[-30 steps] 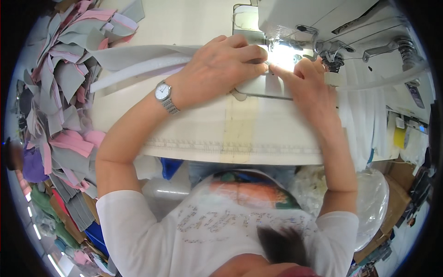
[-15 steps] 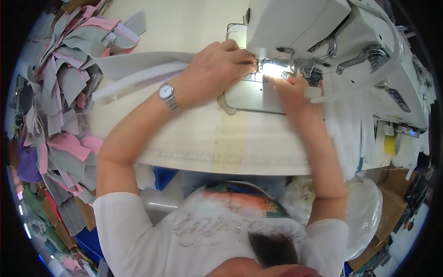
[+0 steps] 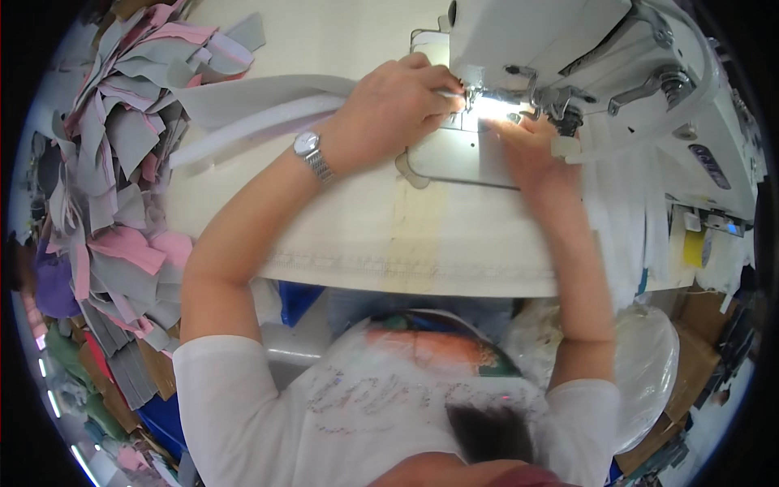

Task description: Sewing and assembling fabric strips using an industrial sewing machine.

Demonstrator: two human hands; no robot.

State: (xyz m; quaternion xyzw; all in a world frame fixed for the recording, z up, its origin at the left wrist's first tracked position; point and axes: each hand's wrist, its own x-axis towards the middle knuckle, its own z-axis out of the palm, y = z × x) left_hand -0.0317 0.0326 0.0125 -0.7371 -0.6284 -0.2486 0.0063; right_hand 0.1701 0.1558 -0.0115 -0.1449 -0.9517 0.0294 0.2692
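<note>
My left hand (image 3: 398, 109) is closed on a long grey fabric strip (image 3: 260, 96) at the left of the sewing machine's needle area (image 3: 475, 101). A white padded strip (image 3: 260, 128) runs alongside it and passes beneath that hand. Bent fingers of my right hand (image 3: 540, 154) reach in under the machine head from the right. Glare from the lamp (image 3: 497, 107) washes out those fingertips, so what they grip cannot be made out. Both hands are over the metal plate (image 3: 462, 158) of the white sewing machine (image 3: 535, 40).
Grey and pink fabric pieces (image 3: 134, 122) are heaped along the left of the pale table (image 3: 333, 235). Pale strips (image 3: 625, 219) hang at the right, near a yellow roll (image 3: 694, 247). A clear plastic bag (image 3: 649, 373) sits below the table's right edge.
The whole picture has shifted slightly to the right. Both hands keep about the same place beside the needle, and the strips lie much as before.
</note>
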